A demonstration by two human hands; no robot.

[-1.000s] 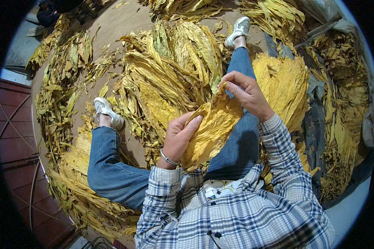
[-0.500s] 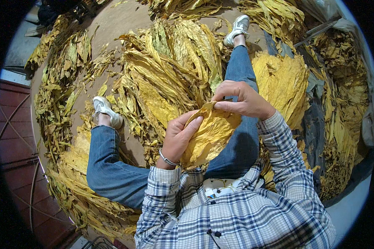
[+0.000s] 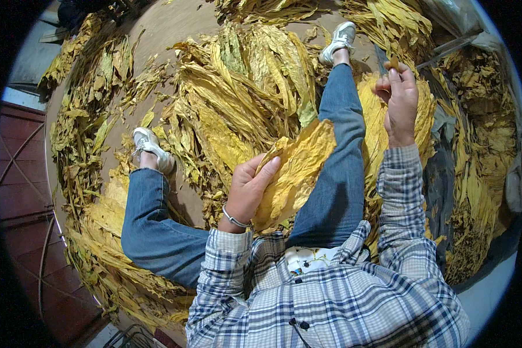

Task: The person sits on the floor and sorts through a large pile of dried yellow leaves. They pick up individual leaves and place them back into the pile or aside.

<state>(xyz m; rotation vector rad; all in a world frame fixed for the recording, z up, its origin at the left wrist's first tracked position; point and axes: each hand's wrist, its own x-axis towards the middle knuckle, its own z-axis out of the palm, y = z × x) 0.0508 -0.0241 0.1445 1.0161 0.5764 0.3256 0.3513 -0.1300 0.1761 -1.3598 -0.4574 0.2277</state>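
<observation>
My left hand [image 3: 246,191] grips a large, crinkled yellow dried leaf [image 3: 294,171] over my lap, thumb on top. My right hand [image 3: 398,98] is raised to the upper right, pinching a small brown scrap [image 3: 393,62] between thumb and fingertip. Behind it lies a flat stack of yellow leaves [image 3: 371,136] beside my right leg [image 3: 336,151]. A large heap of long yellow and greenish leaves [image 3: 238,81] lies between my outstretched legs, beyond the held leaf.
Loose leaves [image 3: 87,98] and piles [image 3: 116,243] line my left side. A grey plastic sheet [image 3: 438,168] and more leaves [image 3: 470,191] lie at right. A red metal panel [image 3: 26,168] stands far left; another person in dark clothing [image 3: 72,14] is at top left.
My right hand has left the leaf and moved up and right, carrying the small scrap. My left hand still holds the leaf, whose free end now shows.
</observation>
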